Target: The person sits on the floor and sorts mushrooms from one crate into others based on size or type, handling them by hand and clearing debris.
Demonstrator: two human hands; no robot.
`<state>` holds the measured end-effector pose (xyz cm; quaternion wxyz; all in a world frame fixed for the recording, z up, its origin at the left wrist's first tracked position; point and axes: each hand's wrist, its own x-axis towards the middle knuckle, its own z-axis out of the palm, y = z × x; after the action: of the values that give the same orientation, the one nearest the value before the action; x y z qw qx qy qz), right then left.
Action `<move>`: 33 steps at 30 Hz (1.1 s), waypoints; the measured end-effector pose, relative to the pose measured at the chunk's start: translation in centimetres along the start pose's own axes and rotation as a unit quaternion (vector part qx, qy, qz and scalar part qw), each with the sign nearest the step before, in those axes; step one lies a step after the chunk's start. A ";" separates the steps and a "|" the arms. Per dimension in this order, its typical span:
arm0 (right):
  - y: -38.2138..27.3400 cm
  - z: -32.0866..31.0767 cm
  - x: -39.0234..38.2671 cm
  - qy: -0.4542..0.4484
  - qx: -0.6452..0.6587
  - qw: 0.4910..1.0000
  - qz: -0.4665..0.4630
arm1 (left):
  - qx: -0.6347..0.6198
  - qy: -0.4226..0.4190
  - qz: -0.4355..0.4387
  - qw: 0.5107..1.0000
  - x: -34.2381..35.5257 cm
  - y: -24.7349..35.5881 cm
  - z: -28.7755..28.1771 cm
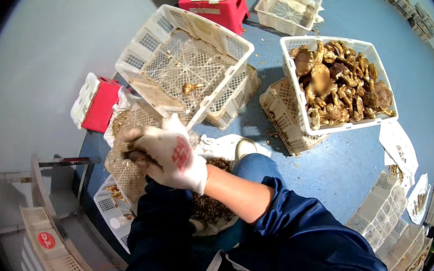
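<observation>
While the gloved right hand [176,153] curls, contents unclear, a lone mushroom [189,88] lies in the open crate [199,27] just ahead.
Can't make out left hand or its grip. Mushroom likely light, springy, easily bruised, maybe slick: pinch gently by the stem. Blue floor [313,183], crumb-littered; red stools [225,16], heaped full crate [355,126] atop a lower crate [284,107].

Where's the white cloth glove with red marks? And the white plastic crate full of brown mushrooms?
White cloth glove with red marks [180,154]: head view, on the marks.
White plastic crate full of brown mushrooms [352,126]: head view, on its near rim.
</observation>
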<state>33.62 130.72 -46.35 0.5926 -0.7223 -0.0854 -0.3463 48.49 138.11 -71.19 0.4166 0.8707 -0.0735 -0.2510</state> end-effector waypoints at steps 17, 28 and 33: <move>-0.2 -0.4 0.1 0.112 0.110 0.987 -0.036 | -0.255 -0.119 -0.175 0.944 -2.5 1.8 3.5; 0.4 -30.8 -14.5 0.409 -0.222 0.854 0.233 | -0.488 -0.170 -0.061 0.854 -21.8 24.5 18.6; 4.0 -56.1 -23.8 0.398 -0.449 0.714 0.359 | -0.147 -0.086 0.117 0.978 -19.6 22.4 26.9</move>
<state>-4.39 85.05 -60.62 0.2573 -0.6751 0.5900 -0.3604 20.02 111.83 -60.91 0.5589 0.7601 -0.1723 -0.2830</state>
